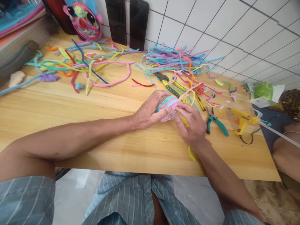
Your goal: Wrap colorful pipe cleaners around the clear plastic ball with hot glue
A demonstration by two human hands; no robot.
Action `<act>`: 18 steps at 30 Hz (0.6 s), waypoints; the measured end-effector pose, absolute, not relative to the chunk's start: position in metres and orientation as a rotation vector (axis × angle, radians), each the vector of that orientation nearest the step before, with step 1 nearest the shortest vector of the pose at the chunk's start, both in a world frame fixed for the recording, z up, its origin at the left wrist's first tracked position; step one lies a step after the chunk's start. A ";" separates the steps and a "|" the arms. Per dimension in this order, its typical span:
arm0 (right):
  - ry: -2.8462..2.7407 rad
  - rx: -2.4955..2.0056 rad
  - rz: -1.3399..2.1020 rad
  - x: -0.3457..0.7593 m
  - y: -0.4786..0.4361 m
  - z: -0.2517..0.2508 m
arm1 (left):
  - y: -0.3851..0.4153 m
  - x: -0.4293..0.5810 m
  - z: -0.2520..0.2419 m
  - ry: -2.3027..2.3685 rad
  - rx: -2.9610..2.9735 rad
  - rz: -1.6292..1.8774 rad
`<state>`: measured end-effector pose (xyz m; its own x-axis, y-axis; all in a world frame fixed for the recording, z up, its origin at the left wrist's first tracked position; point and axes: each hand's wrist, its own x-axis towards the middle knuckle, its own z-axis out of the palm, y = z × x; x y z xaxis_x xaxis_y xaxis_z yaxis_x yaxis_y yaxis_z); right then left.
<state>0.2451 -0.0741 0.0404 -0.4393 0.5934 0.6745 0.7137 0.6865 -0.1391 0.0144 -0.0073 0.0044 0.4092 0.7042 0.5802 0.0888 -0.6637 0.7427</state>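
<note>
My left hand (153,109) is wrapped round a small rounded craft piece (169,104) covered in pink, blue and teal pipe cleaners, with a clear part low down. At its right side my right hand (190,122) has its fingertips pressed together by a pink pipe cleaner (189,92) that sticks out up and to the right. The fingers partly hide where that strand meets the piece. Yellow pipe cleaner (191,153) shows beneath and below the right hand.
Pliers with yellow-green grips (167,84), teal-handled pliers (216,122) and a yellow glue gun (242,119) lie on the wooden table (131,150). Behind is a heap of pipe cleaners (173,61); others lie scattered left. Another person's arm (287,153) is at the right edge.
</note>
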 end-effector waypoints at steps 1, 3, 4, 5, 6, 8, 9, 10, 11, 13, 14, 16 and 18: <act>-2.177 -1.003 -0.216 0.245 -0.074 0.041 | -0.007 0.014 0.004 0.676 2.040 1.252; -2.178 -1.017 -0.206 0.244 -0.074 0.043 | -0.007 0.013 0.005 0.693 2.043 1.241; -2.173 -1.022 -0.194 0.244 -0.074 0.043 | -0.007 0.014 0.006 0.697 2.044 1.243; -2.163 -1.025 -0.177 0.243 -0.074 0.044 | -0.007 0.014 0.006 0.696 2.043 1.250; -2.150 -1.024 -0.159 0.243 -0.074 0.045 | -0.007 0.014 0.007 0.692 2.041 1.259; -2.129 -1.020 -0.132 0.242 -0.074 0.046 | -0.008 0.015 0.008 0.684 2.038 1.282; -2.126 -1.021 -0.124 0.242 -0.074 0.046 | -0.008 0.015 0.009 0.684 2.036 1.294; -2.127 -1.025 -0.121 0.242 -0.074 0.046 | -0.009 0.016 0.009 0.685 2.031 1.302; -2.130 -1.030 -0.121 0.242 -0.074 0.045 | -0.009 0.016 0.009 0.689 2.027 1.308; -2.132 -1.037 -0.124 0.242 -0.075 0.044 | -0.010 0.017 0.009 0.702 2.017 1.308; -2.131 -1.036 -0.124 0.242 -0.075 0.043 | -0.010 0.018 0.009 0.712 2.011 1.300; -2.126 -1.030 -0.131 0.241 -0.076 0.042 | -0.011 0.019 0.010 0.739 1.992 1.281; -2.125 -1.022 -0.151 0.239 -0.076 0.041 | -0.012 0.019 0.010 0.761 1.967 1.263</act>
